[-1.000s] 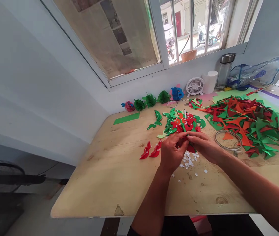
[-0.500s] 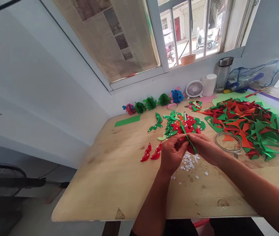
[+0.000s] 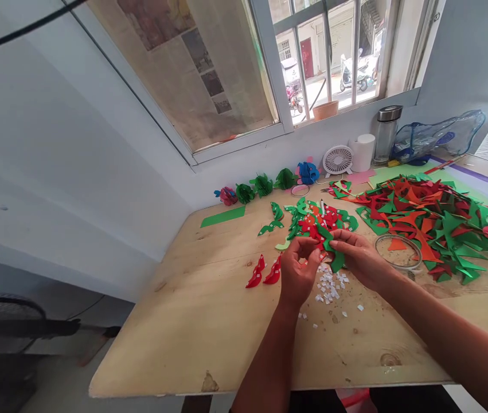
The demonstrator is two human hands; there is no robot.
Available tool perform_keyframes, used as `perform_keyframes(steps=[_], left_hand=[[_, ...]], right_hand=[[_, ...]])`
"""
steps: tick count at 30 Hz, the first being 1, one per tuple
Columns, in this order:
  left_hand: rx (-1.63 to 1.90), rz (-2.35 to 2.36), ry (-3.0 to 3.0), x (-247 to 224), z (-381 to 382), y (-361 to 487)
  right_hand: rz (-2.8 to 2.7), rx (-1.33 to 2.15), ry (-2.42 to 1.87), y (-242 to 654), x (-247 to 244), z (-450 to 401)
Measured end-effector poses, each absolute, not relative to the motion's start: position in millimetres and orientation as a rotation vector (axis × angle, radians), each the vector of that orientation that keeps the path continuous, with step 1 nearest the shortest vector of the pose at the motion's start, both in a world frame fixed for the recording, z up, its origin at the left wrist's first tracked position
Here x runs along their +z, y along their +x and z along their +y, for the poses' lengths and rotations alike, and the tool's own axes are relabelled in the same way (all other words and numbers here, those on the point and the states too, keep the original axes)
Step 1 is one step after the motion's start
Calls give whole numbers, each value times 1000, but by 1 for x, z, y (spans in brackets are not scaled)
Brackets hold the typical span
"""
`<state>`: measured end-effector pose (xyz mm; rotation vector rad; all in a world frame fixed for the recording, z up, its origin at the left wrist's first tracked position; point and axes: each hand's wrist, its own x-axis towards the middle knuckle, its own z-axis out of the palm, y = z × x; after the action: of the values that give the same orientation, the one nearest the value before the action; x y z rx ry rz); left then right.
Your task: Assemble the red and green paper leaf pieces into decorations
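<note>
A green paper cutout [image 3: 337,262] with curved edges is pinched between the thumb and fingers of my right hand [image 3: 362,258], turned partly face-on above the table. My left hand [image 3: 297,272] is close on its left side, fingers curled and thumb drawn in; whatever lies between those fingertips is too small to make out. Beneath and beyond the hands lies a cluster of green and red cutouts [image 3: 297,221] dotted with white squares. Small white paper squares [image 3: 330,285] are scattered just below the hands. Red wavy cutouts [image 3: 256,272] lie left of my left hand.
A big heap of red, orange and green paper scraps [image 3: 433,215] covers the right side, with a roll of tape [image 3: 398,251] at its near edge. Folded paper figures [image 3: 263,184], a small fan [image 3: 338,160] and a glass bottle [image 3: 386,135] line the wall.
The green cutout has turned from nearly edge-on to showing more of its face. My left fingers have drawn slightly away from it, while my right hand still grips it.
</note>
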<state>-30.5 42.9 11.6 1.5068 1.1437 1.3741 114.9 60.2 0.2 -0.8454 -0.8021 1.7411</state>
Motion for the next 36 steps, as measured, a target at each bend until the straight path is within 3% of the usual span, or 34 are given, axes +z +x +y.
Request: perform_keyframes(steps=[7,20,29,36], left_hand=[[1309,1080,1133,4,48,-19],[1287,1343,1366,-5,50,-13],[1438,1547,1389,0,76,-66],[964,1968,1783,4,96,-84]], right_hand=[[-1022,1525,-929,111,-4,60],[-1248,1476,-1092,111,-2,61],[-821,1538,-1104,120,-14,74],[-643,1523,-1037,122,-10,76]])
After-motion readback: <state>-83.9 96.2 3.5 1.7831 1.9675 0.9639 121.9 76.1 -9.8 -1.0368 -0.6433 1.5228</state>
